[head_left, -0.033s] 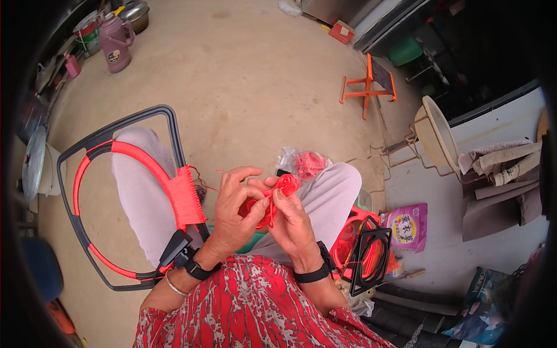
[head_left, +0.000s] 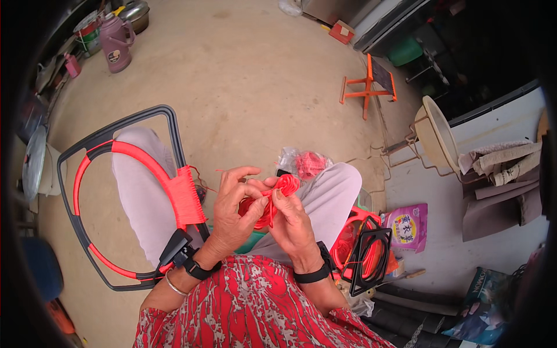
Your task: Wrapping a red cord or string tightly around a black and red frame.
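Note:
A bundle of looped red cord [head_left: 288, 185] is between my hands, above my lap. My left hand [head_left: 233, 203] pinches its left side with thumb and fingers, the forefinger raised. On the right side, my right hand [head_left: 293, 228] grips the bundle with the thumb on top; a short end hangs by the fingers. Some coils are hidden behind the left hand. Over my left thigh lies a black frame [head_left: 176, 136] with a red ring [head_left: 81, 174] in it. Tightly wound red cord [head_left: 187, 197] covers the part where ring and frame meet.
Right of my knee stand more black frames [head_left: 371, 255] with red rings, beside a purple packet [head_left: 408, 226]. A clear bag with red contents [head_left: 310, 164] lies past my knees. Farther off are an orange folding stool [head_left: 369, 87], a basin on a wire stand [head_left: 438, 136] and a purple flask [head_left: 116, 43].

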`<action>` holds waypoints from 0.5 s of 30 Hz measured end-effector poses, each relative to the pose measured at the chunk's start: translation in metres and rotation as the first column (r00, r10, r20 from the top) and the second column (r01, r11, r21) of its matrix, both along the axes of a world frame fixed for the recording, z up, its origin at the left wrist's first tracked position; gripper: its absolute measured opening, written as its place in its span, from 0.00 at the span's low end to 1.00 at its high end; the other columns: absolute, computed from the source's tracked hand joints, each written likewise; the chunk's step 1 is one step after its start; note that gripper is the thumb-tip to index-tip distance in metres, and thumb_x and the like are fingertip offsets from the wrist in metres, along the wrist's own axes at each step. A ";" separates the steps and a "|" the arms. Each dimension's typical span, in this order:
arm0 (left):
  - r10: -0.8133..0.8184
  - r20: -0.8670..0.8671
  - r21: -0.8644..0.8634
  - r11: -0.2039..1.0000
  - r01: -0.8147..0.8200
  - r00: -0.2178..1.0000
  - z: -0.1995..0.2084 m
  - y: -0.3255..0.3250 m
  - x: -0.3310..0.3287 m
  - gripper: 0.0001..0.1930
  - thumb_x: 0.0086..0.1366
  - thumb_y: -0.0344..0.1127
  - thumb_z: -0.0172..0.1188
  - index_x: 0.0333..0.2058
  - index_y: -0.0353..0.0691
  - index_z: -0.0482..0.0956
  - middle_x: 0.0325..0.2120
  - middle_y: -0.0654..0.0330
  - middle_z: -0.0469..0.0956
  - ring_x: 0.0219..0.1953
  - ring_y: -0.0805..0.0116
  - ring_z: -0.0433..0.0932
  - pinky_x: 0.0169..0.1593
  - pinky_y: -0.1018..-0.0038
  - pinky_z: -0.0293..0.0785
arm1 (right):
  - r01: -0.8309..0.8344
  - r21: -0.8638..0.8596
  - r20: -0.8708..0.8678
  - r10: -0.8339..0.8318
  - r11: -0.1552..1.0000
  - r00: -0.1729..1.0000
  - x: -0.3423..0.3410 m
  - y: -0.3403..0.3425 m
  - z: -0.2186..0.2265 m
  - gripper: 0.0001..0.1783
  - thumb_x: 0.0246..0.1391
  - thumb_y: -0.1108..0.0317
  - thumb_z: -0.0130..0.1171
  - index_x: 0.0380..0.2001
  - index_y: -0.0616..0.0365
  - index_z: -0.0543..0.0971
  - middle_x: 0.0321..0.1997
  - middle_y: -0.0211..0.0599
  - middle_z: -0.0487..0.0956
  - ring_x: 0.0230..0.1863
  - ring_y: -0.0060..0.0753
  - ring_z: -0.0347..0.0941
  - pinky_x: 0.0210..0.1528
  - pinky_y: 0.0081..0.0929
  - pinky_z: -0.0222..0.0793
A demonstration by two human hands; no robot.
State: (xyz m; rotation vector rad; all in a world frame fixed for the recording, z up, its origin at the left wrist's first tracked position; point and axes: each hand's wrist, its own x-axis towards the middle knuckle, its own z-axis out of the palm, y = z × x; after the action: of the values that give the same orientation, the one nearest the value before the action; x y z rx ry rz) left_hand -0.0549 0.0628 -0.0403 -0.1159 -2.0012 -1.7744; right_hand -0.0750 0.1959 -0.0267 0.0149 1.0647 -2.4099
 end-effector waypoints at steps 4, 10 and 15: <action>-0.049 0.040 -0.068 0.996 0.052 0.998 -0.004 -0.002 -0.002 0.06 0.53 0.27 0.64 0.28 0.38 0.74 0.47 0.53 0.72 0.49 0.59 0.72 0.52 0.68 0.66 | 0.090 -0.028 0.032 -0.089 0.996 0.996 -0.007 0.007 -0.007 0.16 0.65 0.62 0.48 0.52 0.58 0.67 0.53 0.47 0.74 0.56 0.39 0.70 0.57 0.37 0.68; 0.080 0.076 0.089 0.992 -0.086 0.994 -0.004 -0.004 -0.003 0.10 0.60 0.35 0.60 0.35 0.35 0.75 0.47 0.54 0.73 0.51 0.58 0.71 0.55 0.66 0.65 | 0.172 -0.250 0.106 -0.150 0.953 0.983 -0.018 0.038 0.009 0.16 0.65 0.59 0.46 0.51 0.57 0.69 0.46 0.39 0.76 0.48 0.38 0.73 0.53 0.39 0.70; -0.310 0.186 -0.080 0.941 0.329 0.932 -0.011 0.005 -0.002 0.17 0.64 0.42 0.56 0.44 0.34 0.76 0.43 0.52 0.76 0.51 0.61 0.71 0.56 0.67 0.64 | 0.178 -0.516 0.102 -0.147 0.838 0.984 -0.030 0.076 0.031 0.17 0.68 0.58 0.42 0.49 0.58 0.70 0.28 0.26 0.64 0.26 0.22 0.61 0.32 0.24 0.64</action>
State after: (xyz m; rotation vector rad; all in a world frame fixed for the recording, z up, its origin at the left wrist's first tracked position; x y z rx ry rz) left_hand -0.0574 0.0683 -0.0515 -0.3550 -2.3119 -1.9241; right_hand -0.1052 0.2719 0.0041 -0.0114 0.3568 -2.7605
